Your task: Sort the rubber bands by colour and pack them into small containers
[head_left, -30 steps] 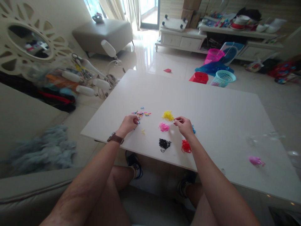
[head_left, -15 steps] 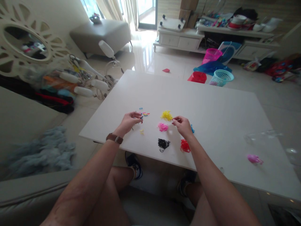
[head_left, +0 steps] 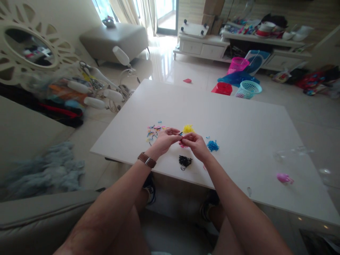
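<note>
My left hand and my right hand meet fingertip to fingertip above the table. Pinched between them are small dark rubber bands; their number cannot be made out. Just behind the fingers lies a yellow pile of rubber bands. A pink pile is mostly covered by my hands. Nearer to me sits a black pile, and right of my right hand a blue pile. Loose mixed-colour bands are scattered left of my left hand. My right forearm hides nearly all of the red pile.
The white table spreads out before me. A pink object and a small clear item lie on its right side. Beyond it, on the floor, stand a light-blue basket, a red container and a pink basket.
My left hand has moved right, away from the mixed bands, and my right hand has moved left to meet it. The blue pile is uncovered; the red pile is now mostly hidden.
</note>
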`<move>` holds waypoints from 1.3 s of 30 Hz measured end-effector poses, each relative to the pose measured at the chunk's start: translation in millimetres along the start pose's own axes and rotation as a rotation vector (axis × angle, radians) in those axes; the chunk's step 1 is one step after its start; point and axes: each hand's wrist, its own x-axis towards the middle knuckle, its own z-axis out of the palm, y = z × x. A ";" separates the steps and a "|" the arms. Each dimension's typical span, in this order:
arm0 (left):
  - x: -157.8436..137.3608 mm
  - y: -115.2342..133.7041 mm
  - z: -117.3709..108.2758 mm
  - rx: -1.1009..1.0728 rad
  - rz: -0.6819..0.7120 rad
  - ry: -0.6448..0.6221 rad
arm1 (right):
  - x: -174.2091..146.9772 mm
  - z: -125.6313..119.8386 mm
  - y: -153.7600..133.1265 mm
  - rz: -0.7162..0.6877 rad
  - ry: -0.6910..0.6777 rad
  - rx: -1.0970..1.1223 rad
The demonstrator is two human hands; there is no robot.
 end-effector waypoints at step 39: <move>7.0 -28.5 43.0 0.067 -0.129 -0.199 | -52.9 -123.1 -25.4 0.234 -0.091 -1.005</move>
